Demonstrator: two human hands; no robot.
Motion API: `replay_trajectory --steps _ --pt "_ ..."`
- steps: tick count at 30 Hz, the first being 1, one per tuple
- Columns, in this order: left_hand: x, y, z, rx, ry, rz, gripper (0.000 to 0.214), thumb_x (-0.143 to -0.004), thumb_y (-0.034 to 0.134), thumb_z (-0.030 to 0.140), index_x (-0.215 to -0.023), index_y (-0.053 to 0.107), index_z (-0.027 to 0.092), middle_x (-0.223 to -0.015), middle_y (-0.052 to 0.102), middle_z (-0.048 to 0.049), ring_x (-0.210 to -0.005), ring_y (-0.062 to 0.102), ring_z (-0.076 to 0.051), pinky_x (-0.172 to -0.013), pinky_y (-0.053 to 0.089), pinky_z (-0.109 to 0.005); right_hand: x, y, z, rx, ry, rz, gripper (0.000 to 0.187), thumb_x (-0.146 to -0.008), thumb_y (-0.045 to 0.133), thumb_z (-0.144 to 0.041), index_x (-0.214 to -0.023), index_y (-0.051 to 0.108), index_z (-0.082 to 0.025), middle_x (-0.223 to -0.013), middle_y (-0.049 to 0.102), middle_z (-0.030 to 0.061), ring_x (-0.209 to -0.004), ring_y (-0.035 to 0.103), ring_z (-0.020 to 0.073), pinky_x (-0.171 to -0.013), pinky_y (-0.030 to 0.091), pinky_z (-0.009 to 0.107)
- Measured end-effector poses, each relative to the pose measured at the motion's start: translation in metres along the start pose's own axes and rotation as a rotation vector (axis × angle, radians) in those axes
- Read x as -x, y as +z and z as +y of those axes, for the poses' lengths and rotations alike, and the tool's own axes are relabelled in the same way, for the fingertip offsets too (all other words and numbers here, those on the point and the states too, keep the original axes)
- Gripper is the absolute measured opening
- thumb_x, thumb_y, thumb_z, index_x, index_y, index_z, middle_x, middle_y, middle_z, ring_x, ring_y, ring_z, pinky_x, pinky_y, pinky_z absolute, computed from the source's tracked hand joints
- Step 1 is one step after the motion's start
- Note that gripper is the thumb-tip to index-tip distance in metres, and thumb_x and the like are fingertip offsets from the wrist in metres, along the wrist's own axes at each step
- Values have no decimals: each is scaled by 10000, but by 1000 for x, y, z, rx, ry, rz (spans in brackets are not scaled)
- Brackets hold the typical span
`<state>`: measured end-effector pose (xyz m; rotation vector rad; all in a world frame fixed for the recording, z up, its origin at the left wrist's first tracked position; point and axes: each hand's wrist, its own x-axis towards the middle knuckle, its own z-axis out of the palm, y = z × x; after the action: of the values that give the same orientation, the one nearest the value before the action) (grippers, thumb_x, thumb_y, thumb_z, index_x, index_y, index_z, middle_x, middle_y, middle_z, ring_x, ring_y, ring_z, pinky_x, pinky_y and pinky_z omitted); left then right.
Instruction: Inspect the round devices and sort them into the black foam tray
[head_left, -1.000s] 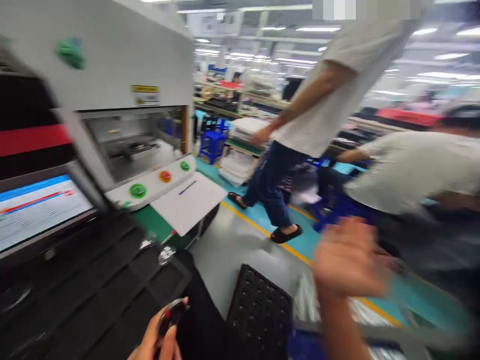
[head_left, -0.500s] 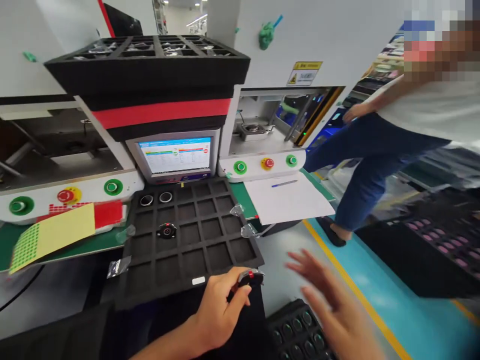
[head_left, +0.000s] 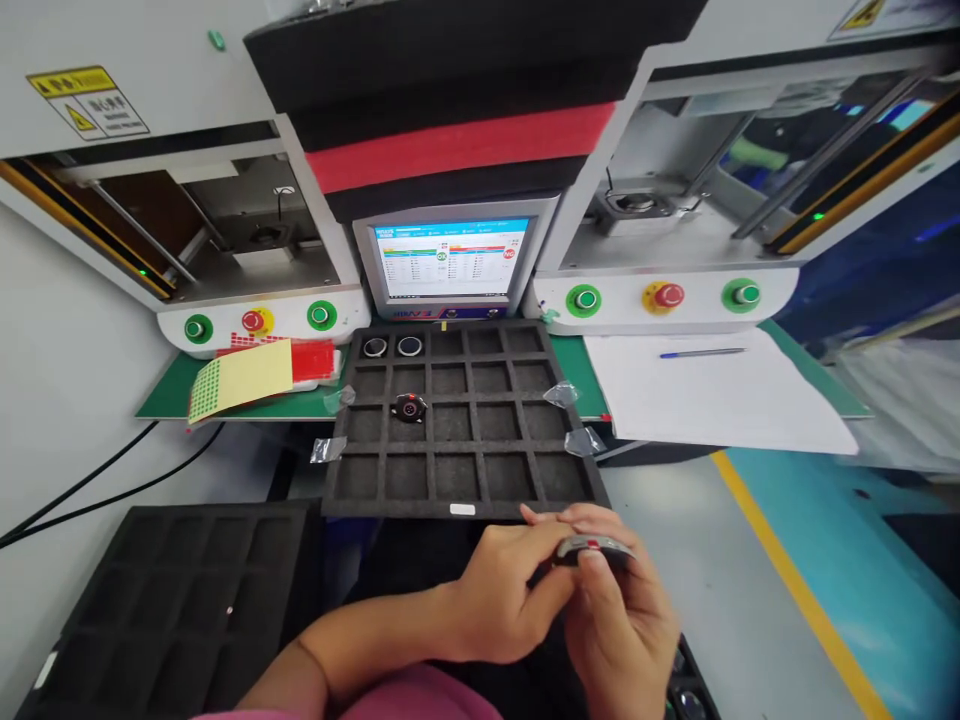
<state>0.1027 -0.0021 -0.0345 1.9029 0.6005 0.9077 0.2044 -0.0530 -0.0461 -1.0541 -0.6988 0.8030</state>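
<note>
In front of my body, my left hand (head_left: 506,590) and my right hand (head_left: 626,620) are both closed on a round watch case (head_left: 604,546). It has a grey metal side with a red mark, and fingers cover much of it. My right thumb presses against its near edge. Just beyond the hands lies a black foam tray (head_left: 466,447) divided into square compartments. A similar dark watch case (head_left: 409,408) with a red mark rests in it, back side up. Two round dark pieces with pale rims, one left (head_left: 374,347) and one right (head_left: 409,346), occupy its far-left corner.
A monitor (head_left: 454,258) stands behind the tray, between two machines with green and red buttons. On the green bench lie white paper (head_left: 712,395) with a pen (head_left: 703,352) and a yellow sheet (head_left: 240,380). Another foam tray (head_left: 172,580) sits lower left.
My right hand, apart and spread before, has come in to grip the watch case alongside my left. The view has swung right-to-left, and the person at the right is out of sight.
</note>
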Motion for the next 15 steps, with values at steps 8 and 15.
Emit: replay_trajectory --steps 8,15 --pt "-1 -10 6 47 -17 -34 229 -998 424 213 -1019 637 132 -962 737 -116 -883 704 -195 -851 540 -276 1 5 2 -67 -31 -72 138 -964 633 -355 -975 733 -260 -1026 640 36 -906 736 179 -821 624 273" --pt "-2 -13 10 216 -232 -97 263 -1003 466 287 -946 660 119 -707 668 -52 -611 634 -142 -621 518 -215 -6 3 -2 31 -49 -90 181 -953 639 -352 -864 727 -221 -943 649 57 -835 693 161 -700 590 207"
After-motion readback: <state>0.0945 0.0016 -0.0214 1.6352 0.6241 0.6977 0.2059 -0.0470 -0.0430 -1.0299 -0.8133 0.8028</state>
